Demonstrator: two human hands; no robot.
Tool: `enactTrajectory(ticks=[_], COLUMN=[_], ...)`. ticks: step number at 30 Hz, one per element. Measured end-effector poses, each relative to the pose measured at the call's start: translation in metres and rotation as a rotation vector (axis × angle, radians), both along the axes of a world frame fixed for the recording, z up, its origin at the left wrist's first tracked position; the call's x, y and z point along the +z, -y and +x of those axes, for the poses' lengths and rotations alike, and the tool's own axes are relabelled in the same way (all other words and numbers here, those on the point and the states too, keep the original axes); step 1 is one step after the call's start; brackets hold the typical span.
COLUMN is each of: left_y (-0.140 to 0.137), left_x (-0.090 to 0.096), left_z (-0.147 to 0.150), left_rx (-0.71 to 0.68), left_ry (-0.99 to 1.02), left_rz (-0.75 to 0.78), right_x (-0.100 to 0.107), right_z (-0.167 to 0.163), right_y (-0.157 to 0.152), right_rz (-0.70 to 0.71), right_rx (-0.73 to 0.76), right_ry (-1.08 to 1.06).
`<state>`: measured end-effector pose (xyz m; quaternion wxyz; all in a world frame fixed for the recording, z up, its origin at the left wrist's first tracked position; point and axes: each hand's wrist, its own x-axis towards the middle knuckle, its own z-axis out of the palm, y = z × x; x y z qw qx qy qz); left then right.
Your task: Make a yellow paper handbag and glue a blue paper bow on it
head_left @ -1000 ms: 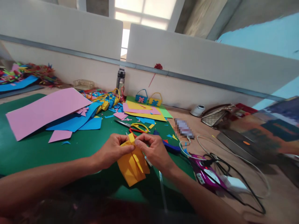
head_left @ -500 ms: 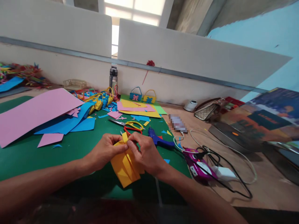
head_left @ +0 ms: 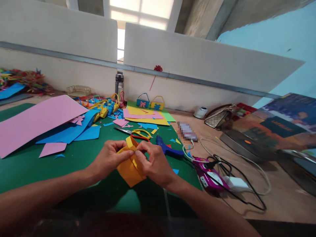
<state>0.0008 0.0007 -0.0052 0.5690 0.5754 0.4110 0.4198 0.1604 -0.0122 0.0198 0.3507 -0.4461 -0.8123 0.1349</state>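
Between my hands is a folded yellow foam-sheet piece (head_left: 129, 169) with a strip curving up in a loop over its top, like a small bag. My left hand (head_left: 111, 158) pinches its upper left edge, thumb on top. From the other side, my right hand (head_left: 154, 161) grips it, thumb and fingertips pressed together near the strip. The thumbs nearly meet. Just beyond the fingers lie scissors (head_left: 138, 133) with yellow and red handles. To the right of them rests a blue glue gun (head_left: 169, 149).
Pink foam sheet (head_left: 41, 121) and blue foam sheets (head_left: 69, 130) cover the left side of the green mat (head_left: 81, 161). Two small finished bags (head_left: 157, 104) stand at the back. On the right are a phone (head_left: 187, 131), a purple power strip (head_left: 209, 176) and loose cables.
The yellow strip now arches wider above my fingers, and the piece's lower end has tilted up and closed in. Both hands have stayed nearly in place.
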Motion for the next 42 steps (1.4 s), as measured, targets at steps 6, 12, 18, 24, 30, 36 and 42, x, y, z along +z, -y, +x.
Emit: enactTrajectory(ticks=[6, 12, 18, 24, 30, 36, 42], left_y=[-0.001, -0.002, -0.005, -0.016, -0.024, -0.022, -0.02], left_x=[0.003, 0.003, 0.003, 0.018, 0.021, 0.02, 0.018], left_z=[0.001, 0.003, 0.002, -0.002, -0.006, -0.004, -0.003], left_rx=[0.012, 0.051, 0.007, 0.154, 0.201, 0.228, 0.234], left_ry=[0.007, 0.027, 0.207, 0.415, 0.466, 0.485, 0.479], left_rz=[0.003, 0.035, -0.119, -0.167, -0.143, -0.11, -0.071], right_x=[0.002, 0.001, -0.003, 0.009, 0.012, 0.009, 0.006], right_z=[-0.001, 0.0, 0.001, 0.017, 0.027, 0.022, 0.02], right_y=[-0.002, -0.003, -0.006, -0.018, -0.02, -0.012, -0.011], right_rz=[-0.013, -0.033, 0.015, -0.034, -0.064, -0.145, -0.148], right_rx=[-0.02, -0.009, -0.049, 0.013, -0.019, 0.01, -0.019], right_ry=[-0.002, -0.006, -0.03, -0.207, -0.27, -0.204, -0.11])
